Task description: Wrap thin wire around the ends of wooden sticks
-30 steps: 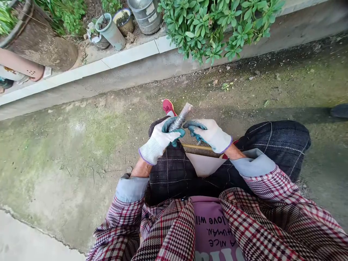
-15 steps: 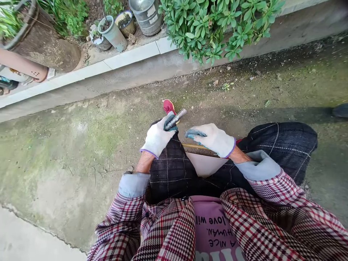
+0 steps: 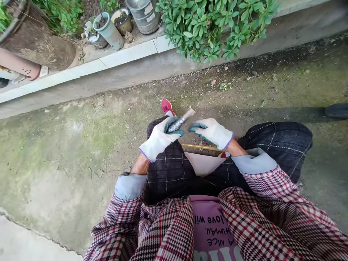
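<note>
At the far left edge of the ground, beyond the white kerb (image 3: 127,54), a big brown pot (image 3: 35,47) lies on its side. Next to it stand a pale green pot (image 3: 107,30), a small brown pot (image 3: 122,20) and a metal bucket (image 3: 143,14). The bucket has a white label, too small to read. A leafy green plant (image 3: 214,25) spills over the kerb further right.

Mid-ground, a red shoe (image 3: 166,106) pokes out past the checked dark trousers (image 3: 171,170). Just above the left knee, the left hand (image 3: 160,137), in a white glove with teal-coated fingers, is clenched around a wire-wound stick (image 3: 178,123). Grey wire is coiled tightly round its middle, and its pale bare tip points up and to the right.

The right hand (image 3: 214,132), gloved the same way, sits just beside the stick's tip with a small gap between. Its fingers (image 3: 196,127) are curled in, thumb close to forefinger. I cannot tell whether they pinch a strand of wire. Under this hand a thin yellowish cane (image 3: 201,146) runs across the lap, with a white sheet (image 3: 202,163) below it between the knees.

At the bottom edge, a pink top (image 3: 212,228) shows writing, upside down to the camera: "love wil", "HUMAN." and "A NICE". At the far right edge lies a dark blurred shape (image 3: 337,110).
</note>
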Motion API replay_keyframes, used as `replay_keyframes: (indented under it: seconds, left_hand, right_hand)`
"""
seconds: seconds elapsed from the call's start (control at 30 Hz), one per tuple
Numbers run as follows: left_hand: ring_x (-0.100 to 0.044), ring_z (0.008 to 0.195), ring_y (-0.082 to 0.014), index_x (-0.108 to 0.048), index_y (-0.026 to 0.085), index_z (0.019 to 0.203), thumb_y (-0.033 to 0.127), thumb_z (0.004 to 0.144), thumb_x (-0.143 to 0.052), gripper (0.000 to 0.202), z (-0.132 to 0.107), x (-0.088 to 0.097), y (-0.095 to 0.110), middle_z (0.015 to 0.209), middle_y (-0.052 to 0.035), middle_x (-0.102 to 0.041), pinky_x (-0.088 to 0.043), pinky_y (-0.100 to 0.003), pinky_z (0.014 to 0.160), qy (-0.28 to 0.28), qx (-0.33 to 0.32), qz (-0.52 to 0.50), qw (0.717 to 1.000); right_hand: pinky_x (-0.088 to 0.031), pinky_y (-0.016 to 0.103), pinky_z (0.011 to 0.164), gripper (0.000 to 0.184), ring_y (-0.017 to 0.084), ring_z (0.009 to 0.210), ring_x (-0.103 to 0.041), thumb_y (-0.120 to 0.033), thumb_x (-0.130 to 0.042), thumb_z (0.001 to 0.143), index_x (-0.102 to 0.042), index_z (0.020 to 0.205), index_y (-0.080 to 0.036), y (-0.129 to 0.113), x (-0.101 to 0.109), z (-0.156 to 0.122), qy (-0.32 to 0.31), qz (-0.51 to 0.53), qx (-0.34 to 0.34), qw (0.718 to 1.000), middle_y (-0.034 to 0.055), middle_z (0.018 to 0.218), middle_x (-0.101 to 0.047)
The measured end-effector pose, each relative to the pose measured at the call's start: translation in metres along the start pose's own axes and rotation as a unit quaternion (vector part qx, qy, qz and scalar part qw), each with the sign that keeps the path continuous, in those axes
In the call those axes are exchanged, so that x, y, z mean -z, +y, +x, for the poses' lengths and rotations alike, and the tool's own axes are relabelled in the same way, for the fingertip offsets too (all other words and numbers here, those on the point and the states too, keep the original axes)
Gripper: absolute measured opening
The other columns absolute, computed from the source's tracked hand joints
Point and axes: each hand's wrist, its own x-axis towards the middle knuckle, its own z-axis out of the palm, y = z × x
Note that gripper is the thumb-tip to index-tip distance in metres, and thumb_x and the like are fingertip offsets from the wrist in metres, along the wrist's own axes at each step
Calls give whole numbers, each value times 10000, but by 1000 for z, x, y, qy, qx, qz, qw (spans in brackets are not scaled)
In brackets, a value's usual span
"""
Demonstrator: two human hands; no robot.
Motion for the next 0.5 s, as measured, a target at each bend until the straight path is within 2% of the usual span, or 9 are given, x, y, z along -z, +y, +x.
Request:
replay_keyframes:
  seconds: [0.13,0.23,0.3,0.37,0.43,0.5]
  left_hand:
    - [-678,1006,-204,-654,124,1280,280,784,-703,522,9,8,-11,1128,-82,-741,-547,-333,945,63,8,11,998]
    - [-689,1040,-230,-683,205,1273,274,805,-700,473,11,14,-17,1123,-61,-752,-533,-329,958,61,16,161,985]
    - [-700,1024,-261,-710,258,1250,268,815,-699,435,10,15,-19,1107,-65,-754,-528,-348,937,20,15,294,956]
    - [-709,966,-278,-728,264,1224,250,820,-687,406,7,10,-19,1070,-79,-752,-527,-373,898,-48,-5,366,929]
    - [-707,891,-268,-752,249,1154,234,807,-694,352,2,2,-18,994,-77,-748,-532,-374,853,-122,-28,346,930]
    - [-698,846,-253,-771,239,1054,233,768,-740,288,-4,-5,-14,908,-63,-735,-538,-354,811,-162,-31,265,950]
  right_hand:
    - [-479,279,739,196,177,786,-688,-271,-630,889,-811,900,-195,-13,-17,-6,-48,-35,39,998,38,878,-793]
    - [-507,288,796,206,185,844,-707,-255,-613,885,-811,908,-205,-18,-16,-10,-85,3,63,994,33,939,-806]
    - [-525,298,800,211,187,831,-707,-263,-620,865,-811,931,-203,-18,-7,-12,-93,48,69,992,25,926,-805]
    - [-536,313,753,208,190,763,-692,-283,-634,843,-809,922,-202,-15,6,-13,-73,74,61,993,22,863,-792]
    - [-529,324,680,177,191,685,-660,-304,-650,826,-797,854,-211,-10,19,-12,-29,79,48,995,24,788,-769]
    - [-517,325,633,146,190,646,-635,-325,-675,810,-776,781,-223,-4,25,-10,6,83,34,996,30,742,-750]
